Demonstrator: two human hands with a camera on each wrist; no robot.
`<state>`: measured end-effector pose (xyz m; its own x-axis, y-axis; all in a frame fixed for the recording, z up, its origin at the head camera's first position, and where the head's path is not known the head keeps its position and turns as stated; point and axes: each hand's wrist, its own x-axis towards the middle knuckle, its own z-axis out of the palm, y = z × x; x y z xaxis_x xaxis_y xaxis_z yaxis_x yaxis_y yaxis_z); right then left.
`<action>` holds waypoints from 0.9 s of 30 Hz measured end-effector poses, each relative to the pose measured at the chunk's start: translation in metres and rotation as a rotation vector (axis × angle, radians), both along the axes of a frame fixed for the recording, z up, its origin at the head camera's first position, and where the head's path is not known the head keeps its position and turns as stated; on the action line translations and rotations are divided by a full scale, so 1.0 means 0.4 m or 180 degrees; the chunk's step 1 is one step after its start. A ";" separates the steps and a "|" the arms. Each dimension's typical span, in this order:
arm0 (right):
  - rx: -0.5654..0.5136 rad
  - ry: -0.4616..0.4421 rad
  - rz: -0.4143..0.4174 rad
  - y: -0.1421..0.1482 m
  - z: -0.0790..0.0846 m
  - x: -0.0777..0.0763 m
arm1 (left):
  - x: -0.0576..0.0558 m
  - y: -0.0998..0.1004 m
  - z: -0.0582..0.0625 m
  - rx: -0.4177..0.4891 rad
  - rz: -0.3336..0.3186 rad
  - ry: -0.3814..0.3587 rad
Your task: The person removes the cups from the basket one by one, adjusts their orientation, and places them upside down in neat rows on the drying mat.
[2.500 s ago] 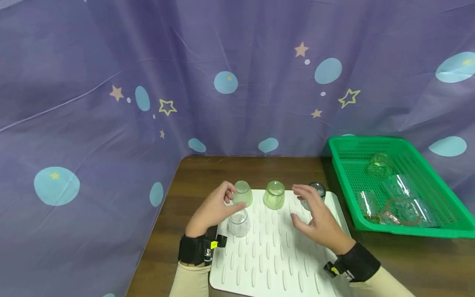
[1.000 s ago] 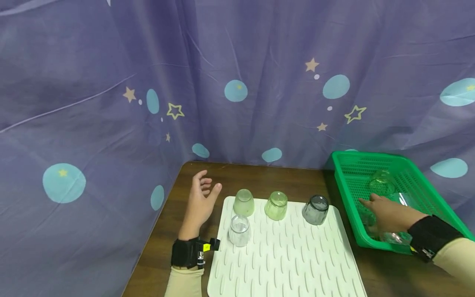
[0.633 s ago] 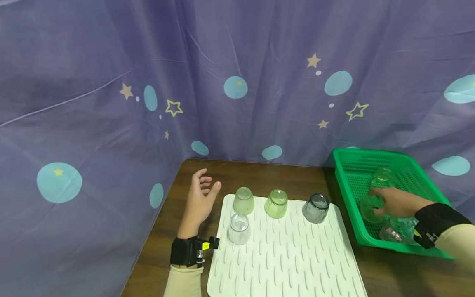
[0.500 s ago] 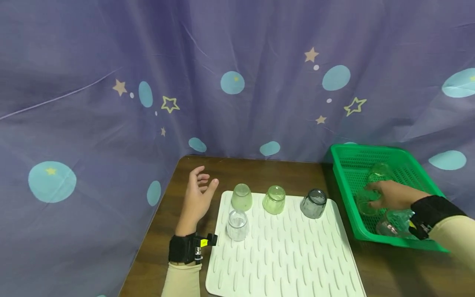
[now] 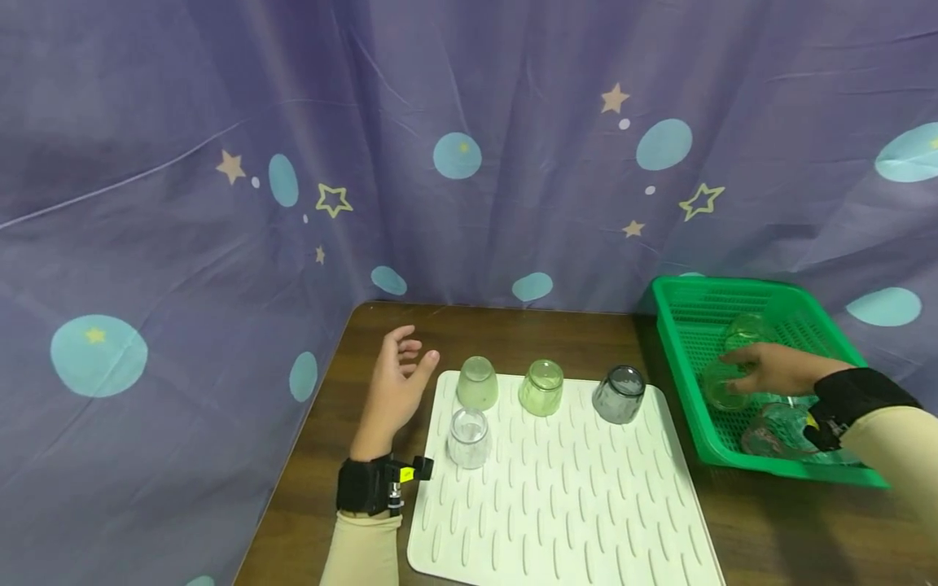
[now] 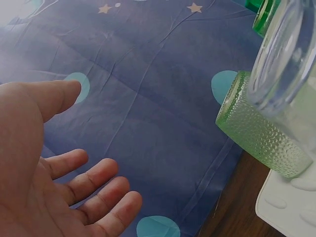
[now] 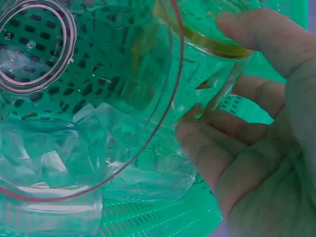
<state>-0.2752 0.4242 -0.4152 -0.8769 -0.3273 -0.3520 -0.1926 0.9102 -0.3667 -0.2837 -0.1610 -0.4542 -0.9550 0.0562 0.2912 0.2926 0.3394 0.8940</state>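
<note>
Reaching into the green basket [image 5: 685, 391], my right hand [image 5: 787, 369] pinches a clear glass cup [image 5: 721, 387]. In the right wrist view the thumb lies on its amber-coloured band [image 7: 217, 44], and the fingers curl against its far side. Beside it, a wide glass with a pink rim [image 7: 98, 74] fills the left of that view. My left hand [image 5: 392, 391] hovers left of the white mat [image 5: 557, 505], holding nothing, fingers loosely bent. Nearest to it are a pebbled green glass [image 5: 478, 384] and a clear glass [image 5: 469, 439], both upside down on the mat.
A light green glass [image 5: 541, 389] and a smoky grey glass [image 5: 619, 396] also stand inverted along the mat's back edge. Another yellowish glass [image 5: 747, 330] lies deeper in the basket. A purple curtain [image 5: 469, 220] hangs behind the wooden table [image 5: 593, 330].
My right hand has gone from beside the grey glass into the basket and taken hold of the clear glass cup. My left hand has drawn away leftward from the glasses.
</note>
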 end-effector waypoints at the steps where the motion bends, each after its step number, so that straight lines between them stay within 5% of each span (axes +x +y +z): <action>1: -0.0040 -0.0021 0.0004 0.003 0.000 0.001 | -0.001 0.001 0.000 -0.0003 -0.0007 -0.0006; 27: -0.0062 -0.0185 -0.0029 0.021 0.000 -0.028 | -0.005 0.010 -0.004 -0.0019 -0.0076 -0.0100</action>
